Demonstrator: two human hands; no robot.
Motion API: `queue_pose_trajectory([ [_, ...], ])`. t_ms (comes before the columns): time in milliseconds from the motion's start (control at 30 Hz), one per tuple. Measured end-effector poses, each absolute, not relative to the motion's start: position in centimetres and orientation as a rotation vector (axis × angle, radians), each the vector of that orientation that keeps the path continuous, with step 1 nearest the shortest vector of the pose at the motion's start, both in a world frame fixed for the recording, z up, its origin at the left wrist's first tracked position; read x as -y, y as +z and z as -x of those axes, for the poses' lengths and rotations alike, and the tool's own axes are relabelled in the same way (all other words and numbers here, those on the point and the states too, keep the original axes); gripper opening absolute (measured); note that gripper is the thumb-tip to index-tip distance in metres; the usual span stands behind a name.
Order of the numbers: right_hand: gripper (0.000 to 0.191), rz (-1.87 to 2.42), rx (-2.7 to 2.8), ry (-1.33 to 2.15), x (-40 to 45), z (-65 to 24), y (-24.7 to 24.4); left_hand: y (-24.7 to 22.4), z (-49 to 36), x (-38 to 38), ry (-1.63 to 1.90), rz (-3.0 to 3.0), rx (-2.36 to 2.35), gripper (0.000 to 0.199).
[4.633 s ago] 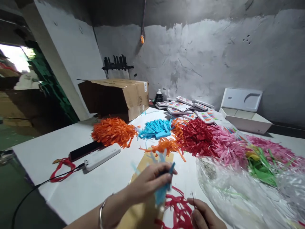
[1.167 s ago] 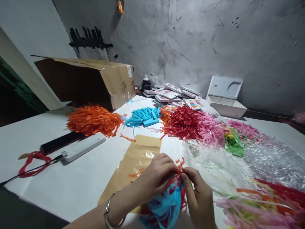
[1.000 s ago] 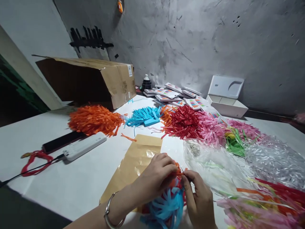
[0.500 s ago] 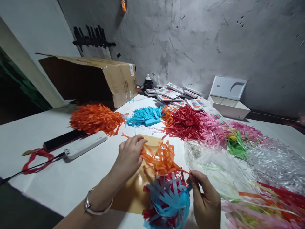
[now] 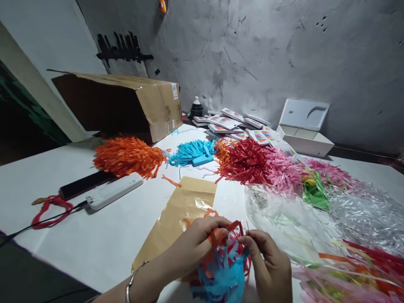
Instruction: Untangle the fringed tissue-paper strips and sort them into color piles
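Observation:
My left hand is closed on a bunch of orange paper streamers, whose ends stick out past the thumb and hang below the palm. Close by on the right, my right hand pinches at the top of a blue and red streamer bundle, with a thin wire-like end showing above its fingertips. The bundle hangs under both hands. Behind and below them lies a tan, glossy envelope-like sheet on the white tabletop. Exactly where the orange strips meet the bundle is hidden by my fingers.
Orange, blue and red streamer piles line the back. Silver tinsel and clear plastic bags lie right. A cardboard box, white power strip, stacked flat packs and a white box stand around.
My left hand has moved down and right with the orange streamers, from over the tan sheet to beside my right hand. More of the sheet shows. My right hand has barely moved.

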State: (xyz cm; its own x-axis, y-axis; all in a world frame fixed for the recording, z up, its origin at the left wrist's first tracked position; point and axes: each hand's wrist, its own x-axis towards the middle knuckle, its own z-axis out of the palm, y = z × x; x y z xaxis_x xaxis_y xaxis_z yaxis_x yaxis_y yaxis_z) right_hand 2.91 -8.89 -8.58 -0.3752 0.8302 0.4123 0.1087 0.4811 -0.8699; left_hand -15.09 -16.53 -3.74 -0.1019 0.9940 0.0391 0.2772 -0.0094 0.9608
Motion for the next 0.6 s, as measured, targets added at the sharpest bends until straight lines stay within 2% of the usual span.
queue_pose_trajectory([
  [100,0.019,0.76,1.834,1.078,9.6,-2.4,-8.4,-4.0,14.8,16.8,1.264,-0.963,-1.243,0.022],
  [200,0.022,0.718,1.885,1.118,10.0,-2.1,-8.3,-4.6,14.4,16.8,1.328,-0.733,-1.103,0.026],
  [600,0.028,0.725,1.935,1.161,10.0,-2.4,-8.1,-5.7,14.0,16.4,1.384,-0.555,-0.956,0.029],
])
